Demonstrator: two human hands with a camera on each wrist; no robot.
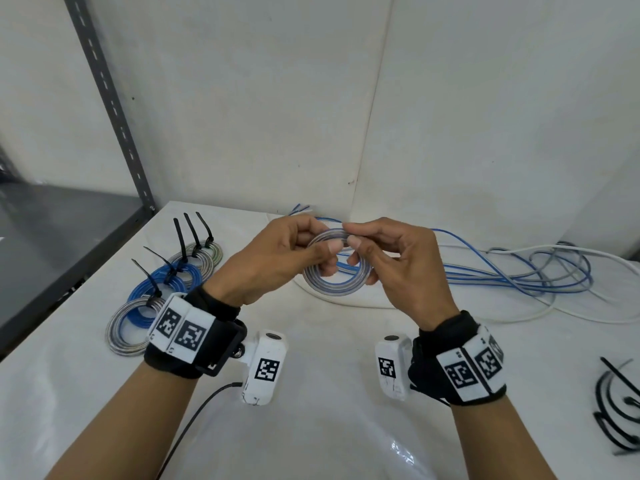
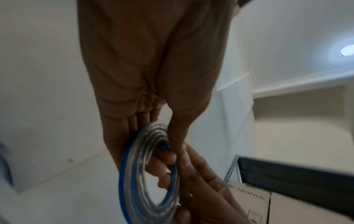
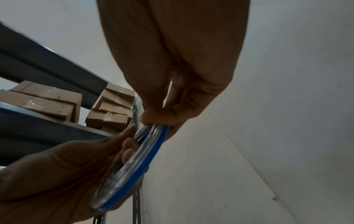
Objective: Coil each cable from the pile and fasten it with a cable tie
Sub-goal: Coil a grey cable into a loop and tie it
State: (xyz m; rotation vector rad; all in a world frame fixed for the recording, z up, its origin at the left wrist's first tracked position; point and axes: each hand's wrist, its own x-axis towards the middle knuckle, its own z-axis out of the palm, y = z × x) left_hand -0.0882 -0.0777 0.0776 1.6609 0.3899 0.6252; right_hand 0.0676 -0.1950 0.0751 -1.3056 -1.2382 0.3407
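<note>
A grey and blue cable coil [image 1: 337, 284] hangs above the white table [image 1: 311, 427], held between both hands. My left hand [image 1: 294, 252] grips its left side, thumb on top and fingers through the ring. My right hand [image 1: 377, 254] pinches the coil's top right. The left wrist view shows the coil [image 2: 138, 174] edge-on under the left fingers [image 2: 124, 136], with the right hand [image 2: 199, 174] beside it. In the right wrist view the coil [image 3: 134, 163] sits between the right hand [image 3: 162, 118] and the left hand [image 3: 67, 174]. A loose cable pile [image 1: 526, 271] lies at the back right.
Several tied coils with black cable ties [image 1: 166, 282] lie at the table's left. Spare black cable ties [image 1: 620, 410] lie at the right edge. A dark metal shelf [image 1: 52, 244] stands to the left, with cardboard boxes [image 3: 107, 112] on it. White walls close the back.
</note>
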